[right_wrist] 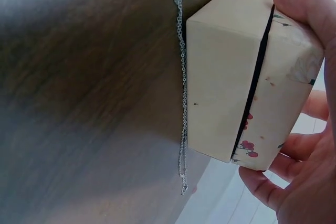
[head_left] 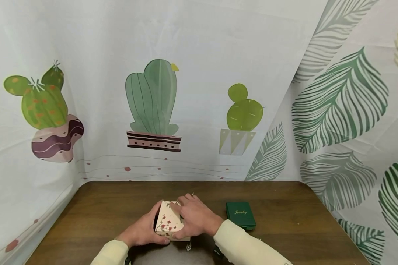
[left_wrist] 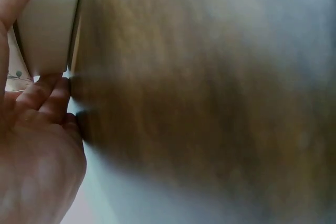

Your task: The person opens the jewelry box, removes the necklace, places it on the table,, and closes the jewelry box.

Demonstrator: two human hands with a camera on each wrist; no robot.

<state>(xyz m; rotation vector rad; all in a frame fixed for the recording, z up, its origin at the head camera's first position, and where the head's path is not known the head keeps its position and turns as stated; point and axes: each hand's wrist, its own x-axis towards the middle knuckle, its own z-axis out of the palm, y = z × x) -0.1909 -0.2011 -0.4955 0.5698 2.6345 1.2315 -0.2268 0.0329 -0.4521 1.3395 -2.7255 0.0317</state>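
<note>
Cream flower-print box point(head_left: 167, 219) held upright on table point(head_left: 285, 228) between both hands. Left side clasped by left hand point(head_left: 142, 229), thumb at near edge; lid point(right_wrist: 283, 77) gripped by right hand point(head_left: 197, 216), thumb and fingers at opposite edges. Dark seam shown between lid and base point(right_wrist: 226, 72). Box judged light, stiff, probably card (corners easily dented), slightly slippery; best steadied low on base, lid taken by sides. Silver chain point(right_wrist: 184, 77) seen beside base; whether caught underneath, cannot be told.

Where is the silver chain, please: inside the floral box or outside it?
Outside, where visible: in the right wrist view, the silver chain runs along the bottom edge of the floral box.
</note>
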